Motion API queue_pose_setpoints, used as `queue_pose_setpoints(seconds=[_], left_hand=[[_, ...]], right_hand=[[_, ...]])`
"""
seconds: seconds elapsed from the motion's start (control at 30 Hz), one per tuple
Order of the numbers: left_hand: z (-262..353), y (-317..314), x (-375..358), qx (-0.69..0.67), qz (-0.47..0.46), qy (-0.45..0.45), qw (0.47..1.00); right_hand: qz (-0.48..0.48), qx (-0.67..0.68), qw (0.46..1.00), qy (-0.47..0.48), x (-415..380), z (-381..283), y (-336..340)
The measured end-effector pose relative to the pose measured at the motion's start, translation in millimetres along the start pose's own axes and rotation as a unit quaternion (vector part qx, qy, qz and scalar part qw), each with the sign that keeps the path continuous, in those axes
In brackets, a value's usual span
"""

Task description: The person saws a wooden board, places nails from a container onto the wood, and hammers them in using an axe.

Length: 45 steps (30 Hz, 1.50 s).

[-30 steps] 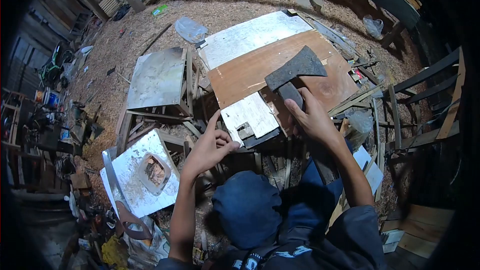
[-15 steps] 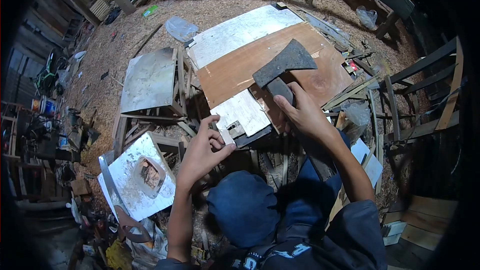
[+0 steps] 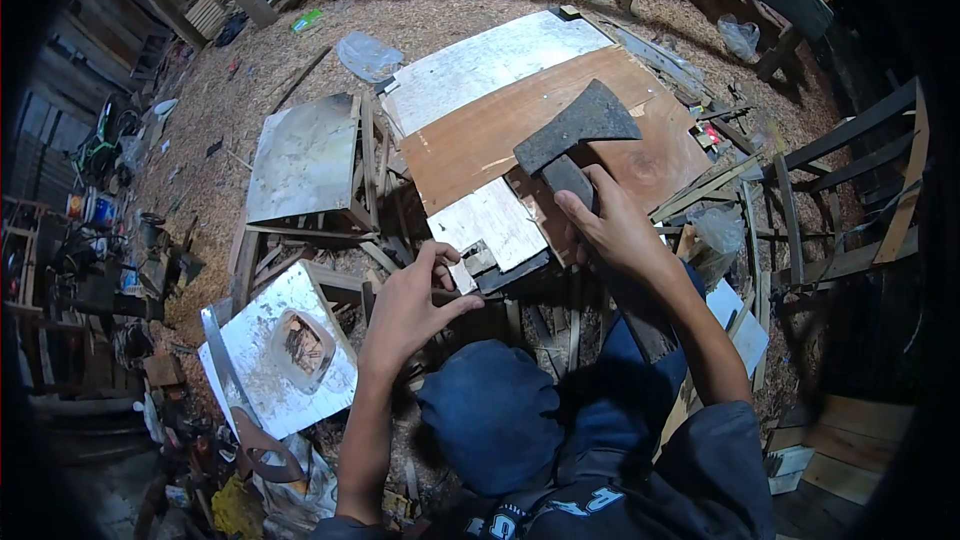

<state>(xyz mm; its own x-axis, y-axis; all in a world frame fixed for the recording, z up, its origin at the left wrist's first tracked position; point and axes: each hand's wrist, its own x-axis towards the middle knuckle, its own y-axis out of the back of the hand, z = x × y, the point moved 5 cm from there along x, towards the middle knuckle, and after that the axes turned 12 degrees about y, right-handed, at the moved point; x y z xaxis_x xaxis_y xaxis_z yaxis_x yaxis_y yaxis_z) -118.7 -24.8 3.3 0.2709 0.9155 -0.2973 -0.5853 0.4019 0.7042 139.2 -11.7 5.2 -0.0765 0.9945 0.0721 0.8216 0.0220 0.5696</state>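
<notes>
My right hand is wrapped round the handle of an axe, close under its dark metal head. The head hangs over a brown wooden panel, and the handle runs back toward my knee. At the panel's near edge lies a white-painted board with a small notch. Beside that notch, my left hand has its forefinger and thumb at the two ends of a small white wood strip. Its other fingers are curled.
Left of the panel stands a small table with a pale top. Nearer, a white board carries a clear plastic tub and a handsaw. Wood scraps and shavings cover the ground. A wooden frame stands at the right.
My left forefinger has come down onto the small white strip, closing toward the thumb. The axe stays in my right hand, and the whole view has shifted slightly.
</notes>
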Motion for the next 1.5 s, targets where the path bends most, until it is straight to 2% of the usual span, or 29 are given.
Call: queue_pose_setpoints(seconds=[0.07,0.27,0.43,0.47,0.57,0.7,0.83,0.87,0.93,0.97,1.0,1.1,1.17,1.5], left_hand=[[3.8,1.7,-2.0,0.004,0.003,-0.019,1.0],[-2.7,-6.7,-0.2,-0.066,-0.034,0.022,0.997],[-1.0,-1.1,1.1,-0.067,-0.064,0.032,0.995],[-1.9,1.7,0.7,-0.08,-0.077,0.034,0.993],[-1.7,19.8,-1.9,-0.046,-0.015,0.043,0.998],[7.5,36.8,-4.6,-0.058,0.036,0.041,0.997],[19.4,26.9,0.2,-0.054,0.059,-0.002,0.997],[23.2,22.6,3.1,-0.057,0.041,0.002,0.998],[37.5,13.5,10.3,-0.009,0.083,-0.101,0.991],[42.4,8.4,14.4,0.015,0.104,-0.153,0.983],[44.5,1.9,19.2,0.04,0.091,-0.179,0.979],[57.5,-13.9,21.4,0.106,0.107,-0.219,0.964],[56.4,-16.0,25.7,0.109,0.104,-0.197,0.969],[49.7,-8.6,29.5,0.103,0.196,-0.222,0.949]], right_hand=[[0.002,-0.003,1.0,0.007,0.0,0.7,0.2],[0.002,-0.009,1.0,0.012,1.0,0.5,0.1],[-0.023,0.048,0.996,-0.069,-1.7,-11.9,3.0],[-0.015,0.036,0.998,-0.043,-0.8,-10.1,2.8],[-0.003,0.023,1.0,-0.007,-0.6,-4.2,1.0],[-0.02,0.053,0.997,-0.044,-2.2,-14.3,3.8],[-0.017,0.05,0.998,-0.038,-1.5,-9.8,2.0],[-0.017,0.057,0.997,-0.044,-2.1,-11.0,2.1],[-0.018,0.07,0.996,-0.058,-3.9,-15.4,3.4],[-0.005,0.042,0.999,-0.026,-3.1,-11.1,3.7],[0.008,0.014,1.0,0.006,-0.7,-8.7,1.2],[0.007,0.022,1.0,-0.009,-2.8,-4.4,2.3],[-0.007,0.07,0.996,-0.063,-6.3,-11.1,3.6],[0.04,0.012,0.999,0.03,-4.2,5.2,0.2]])
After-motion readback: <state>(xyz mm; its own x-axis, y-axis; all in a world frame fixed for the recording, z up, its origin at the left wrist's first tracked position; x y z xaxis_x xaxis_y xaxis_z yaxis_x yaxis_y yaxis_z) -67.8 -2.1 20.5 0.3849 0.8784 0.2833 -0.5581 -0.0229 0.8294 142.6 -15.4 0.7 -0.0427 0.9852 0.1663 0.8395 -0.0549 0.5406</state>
